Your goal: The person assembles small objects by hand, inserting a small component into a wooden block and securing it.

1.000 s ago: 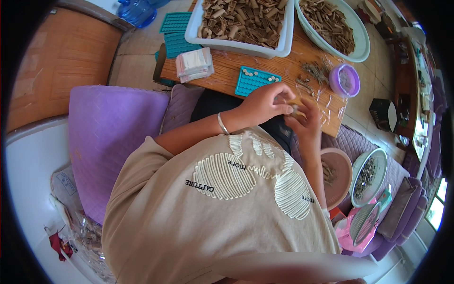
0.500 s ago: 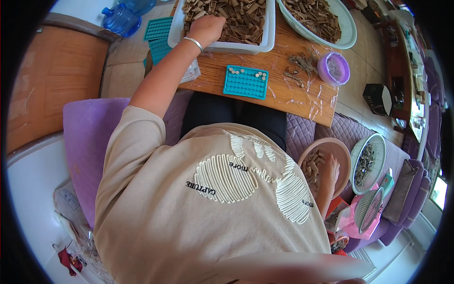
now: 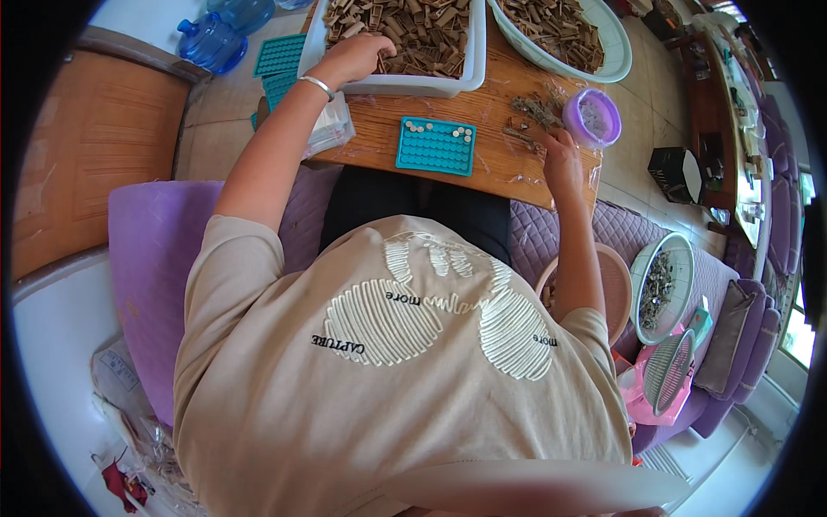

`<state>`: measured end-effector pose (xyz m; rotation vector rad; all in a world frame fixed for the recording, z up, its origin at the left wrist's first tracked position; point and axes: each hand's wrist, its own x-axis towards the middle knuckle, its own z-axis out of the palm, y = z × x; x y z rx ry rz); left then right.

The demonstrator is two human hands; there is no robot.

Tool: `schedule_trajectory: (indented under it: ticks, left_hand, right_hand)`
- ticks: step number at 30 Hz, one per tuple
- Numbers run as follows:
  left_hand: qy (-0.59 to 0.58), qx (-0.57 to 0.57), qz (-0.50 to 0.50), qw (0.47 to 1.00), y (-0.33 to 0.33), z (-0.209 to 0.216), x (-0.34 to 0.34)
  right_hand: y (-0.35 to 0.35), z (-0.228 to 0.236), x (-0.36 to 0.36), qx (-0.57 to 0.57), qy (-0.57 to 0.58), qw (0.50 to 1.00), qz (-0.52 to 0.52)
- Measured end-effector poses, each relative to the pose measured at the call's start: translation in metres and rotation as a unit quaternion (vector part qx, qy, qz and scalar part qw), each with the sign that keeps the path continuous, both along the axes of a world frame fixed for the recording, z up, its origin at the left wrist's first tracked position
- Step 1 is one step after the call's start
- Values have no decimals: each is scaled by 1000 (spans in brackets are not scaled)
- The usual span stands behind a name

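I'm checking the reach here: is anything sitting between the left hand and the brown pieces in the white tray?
Nothing visible does. The left hand already reaches over the rim of the white tray and rests on the brown pieces. The right hand is apart, on the wooden table by the purple cup.

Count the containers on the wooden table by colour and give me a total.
White tray of brown pieces, left hand in it: 1
White round basin: 1
Purple cup, near right hand: 1
Teal grid tray: 1
Total: 4
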<state>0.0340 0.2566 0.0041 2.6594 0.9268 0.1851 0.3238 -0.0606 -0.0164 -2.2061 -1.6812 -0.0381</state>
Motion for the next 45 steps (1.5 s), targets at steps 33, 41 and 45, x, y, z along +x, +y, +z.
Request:
schedule_trajectory:
  ticks: [33,41,45]
  left_hand:
    - [-184,-666,-57,721,-211,35,-68]
    - [-431,-505,-25,747,-204,75,-11]
    - [-465,-426,-17,776,-212,71,-7]
  right_hand:
    - [53,102,-35,105,606,787,-40]
    - [6,129,-129,-11,660,750,-32]
    - [-6,121,-148,93,665,740,-33]
